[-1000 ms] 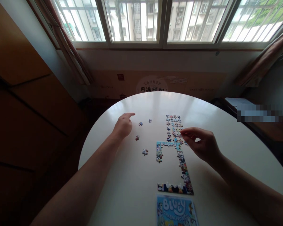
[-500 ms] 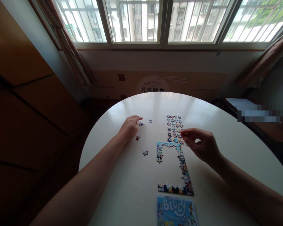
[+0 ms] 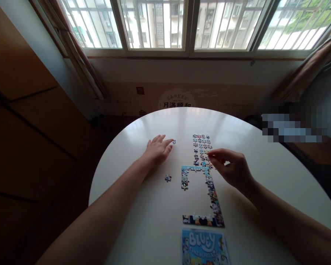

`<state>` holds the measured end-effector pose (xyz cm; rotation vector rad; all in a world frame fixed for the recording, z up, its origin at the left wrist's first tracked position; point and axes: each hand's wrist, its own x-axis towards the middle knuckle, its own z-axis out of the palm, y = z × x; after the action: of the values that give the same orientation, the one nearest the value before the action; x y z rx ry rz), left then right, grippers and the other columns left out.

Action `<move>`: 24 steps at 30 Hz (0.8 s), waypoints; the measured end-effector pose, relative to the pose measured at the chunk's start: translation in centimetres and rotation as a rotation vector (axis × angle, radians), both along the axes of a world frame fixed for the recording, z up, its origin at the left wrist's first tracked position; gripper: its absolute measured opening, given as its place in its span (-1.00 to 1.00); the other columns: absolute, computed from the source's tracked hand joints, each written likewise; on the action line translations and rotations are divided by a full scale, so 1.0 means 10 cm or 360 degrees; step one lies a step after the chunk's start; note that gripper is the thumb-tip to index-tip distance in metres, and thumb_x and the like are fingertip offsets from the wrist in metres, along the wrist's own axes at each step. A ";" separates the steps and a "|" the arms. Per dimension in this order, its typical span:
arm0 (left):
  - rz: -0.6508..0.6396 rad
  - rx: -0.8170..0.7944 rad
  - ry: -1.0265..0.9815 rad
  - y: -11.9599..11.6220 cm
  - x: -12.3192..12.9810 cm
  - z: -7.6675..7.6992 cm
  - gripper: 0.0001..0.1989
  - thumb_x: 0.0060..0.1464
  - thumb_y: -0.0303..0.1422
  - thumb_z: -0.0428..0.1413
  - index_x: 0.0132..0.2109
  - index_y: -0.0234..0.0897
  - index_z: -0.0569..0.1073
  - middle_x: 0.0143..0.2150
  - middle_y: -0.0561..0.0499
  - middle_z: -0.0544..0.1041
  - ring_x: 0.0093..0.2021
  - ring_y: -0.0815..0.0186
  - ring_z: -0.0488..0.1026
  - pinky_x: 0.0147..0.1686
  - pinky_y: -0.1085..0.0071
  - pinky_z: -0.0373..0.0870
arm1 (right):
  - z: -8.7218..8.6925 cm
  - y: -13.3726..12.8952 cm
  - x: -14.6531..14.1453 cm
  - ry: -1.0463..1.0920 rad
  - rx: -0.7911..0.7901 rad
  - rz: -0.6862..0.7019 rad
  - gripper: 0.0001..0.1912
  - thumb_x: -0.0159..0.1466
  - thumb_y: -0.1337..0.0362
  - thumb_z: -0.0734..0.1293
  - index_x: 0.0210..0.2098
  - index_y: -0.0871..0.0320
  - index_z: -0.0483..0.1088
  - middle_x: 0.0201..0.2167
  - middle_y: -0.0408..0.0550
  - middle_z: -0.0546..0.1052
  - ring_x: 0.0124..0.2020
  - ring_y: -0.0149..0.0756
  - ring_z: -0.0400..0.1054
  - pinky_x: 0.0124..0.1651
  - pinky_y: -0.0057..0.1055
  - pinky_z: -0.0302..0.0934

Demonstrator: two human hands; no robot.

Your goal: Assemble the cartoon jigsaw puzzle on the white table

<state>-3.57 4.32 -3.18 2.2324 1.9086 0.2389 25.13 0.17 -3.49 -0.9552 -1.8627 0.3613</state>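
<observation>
My left hand point(image 3: 159, 149) is spread over the left part of the table, its fingers apart and a fingertip at a small jigsaw piece point(image 3: 174, 142). Nearer to me lies another loose jigsaw piece point(image 3: 168, 178). My right hand point(image 3: 231, 163) is closed in a pinch at the right side of the rows of loose jigsaw pieces point(image 3: 201, 141); whatever is between its fingertips is too small to make out. Below these rows sits a partly joined puzzle border point(image 3: 215, 202), with a gap along its left side.
A blue Bluey picture sheet point(image 3: 205, 246) lies below the border, at the near side of the round white table point(image 3: 143, 228). Beyond the table's far edge are a wall and barred windows point(image 3: 157, 25). A brown cabinet point(image 3: 30, 140) stands left.
My left hand has moved right and spread its fingers, covering two loose pieces seen before. My right hand keeps its pinch at nearly the same place. The view has shifted slightly.
</observation>
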 end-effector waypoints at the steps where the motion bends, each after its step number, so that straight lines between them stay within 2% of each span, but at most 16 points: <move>1: -0.0010 -0.0023 0.0030 -0.01 0.03 0.00 -0.46 0.39 -0.10 -0.25 0.40 0.00 0.23 0.53 -0.07 -0.01 0.52 0.00 -0.19 0.38 -0.22 -0.21 | -0.01 0.01 0.00 0.0002 -0.0009 -0.0015 -0.90 0.25 0.32 0.39 -0.28 0.13 0.59 -0.43 -0.11 0.63 -0.50 -0.39 0.43 -0.46 -0.44 0.36; 5: -0.0041 -0.0043 0.0089 -0.04 0.11 0.05 -0.47 0.39 -0.09 -0.24 0.38 0.00 0.28 0.54 -0.07 -0.07 0.53 -0.02 -0.29 0.37 -0.26 -0.34 | -0.02 0.02 -0.01 -0.0001 -0.0030 -0.0033 -0.89 0.26 0.32 0.39 -0.27 0.14 0.59 -0.41 -0.11 0.63 -0.50 -0.39 0.43 -0.44 -0.43 0.36; 9: -0.0127 -0.0006 0.0004 -0.11 0.08 0.14 -0.48 0.40 -0.10 -0.26 0.18 -0.01 0.52 0.53 0.00 0.02 0.52 0.00 -0.25 0.39 -0.22 -0.31 | -0.03 0.02 0.00 -0.0007 -0.0022 -0.0035 -0.89 0.27 0.30 0.39 -0.27 0.14 0.59 -0.44 -0.12 0.61 -0.53 -0.41 0.42 -0.46 -0.45 0.35; 12: -0.0116 0.0144 -0.0188 -0.12 -0.08 0.19 -0.48 0.40 -0.15 -0.25 0.10 -0.10 0.58 0.47 -0.06 0.16 0.50 0.04 -0.08 0.40 -0.14 -0.15 | -0.03 0.02 0.03 0.0006 -0.0010 -0.0045 -0.91 0.26 0.30 0.40 -0.28 0.13 0.59 -0.45 -0.12 0.61 -0.53 -0.41 0.41 -0.48 -0.46 0.34; 15: 0.0119 0.0512 -0.0510 -0.07 -0.30 0.22 -0.49 0.38 -0.25 -0.22 0.09 -0.29 0.58 0.29 -0.21 0.41 0.36 0.13 0.24 0.33 0.07 0.16 | -0.03 0.02 0.05 0.0009 0.0012 -0.0075 -0.92 0.25 0.31 0.41 -0.28 0.12 0.59 -0.45 -0.13 0.61 -0.51 -0.40 0.43 -0.46 -0.47 0.35; 17: 0.0263 0.0708 -0.0610 -0.03 -0.41 0.22 -0.57 0.33 -0.31 -0.13 -0.01 -0.35 0.61 0.13 -0.22 0.54 0.22 0.14 0.40 0.27 0.14 0.26 | -0.03 0.02 0.06 -0.0004 0.0019 -0.0088 -0.92 0.25 0.31 0.41 -0.28 0.12 0.59 -0.45 -0.13 0.61 -0.50 -0.39 0.44 -0.45 -0.47 0.36; 20: 0.0301 0.0820 -0.0558 -0.01 -0.44 0.22 -0.73 0.22 -0.39 0.05 -0.11 -0.29 0.64 0.04 -0.16 0.59 0.12 0.13 0.46 0.25 0.14 0.29 | -0.03 0.02 0.06 -0.0019 0.0018 -0.0083 -0.92 0.25 0.31 0.41 -0.28 0.12 0.59 -0.45 -0.12 0.61 -0.50 -0.38 0.45 -0.45 -0.46 0.36; 24: 0.0212 0.0734 -0.0414 -0.07 -0.35 0.23 -0.79 0.18 -0.46 0.13 -0.14 -0.21 0.66 0.10 -0.13 0.56 0.18 0.10 0.41 0.26 0.09 0.29 | -0.02 0.01 0.06 -0.0032 0.0017 -0.0077 -0.92 0.26 0.30 0.41 -0.28 0.13 0.59 -0.45 -0.11 0.61 -0.49 -0.37 0.46 -0.45 -0.46 0.37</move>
<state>-7.08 3.57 -0.86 2.1851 2.0098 1.0303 25.70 0.26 -3.69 -0.9984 -1.8544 0.3131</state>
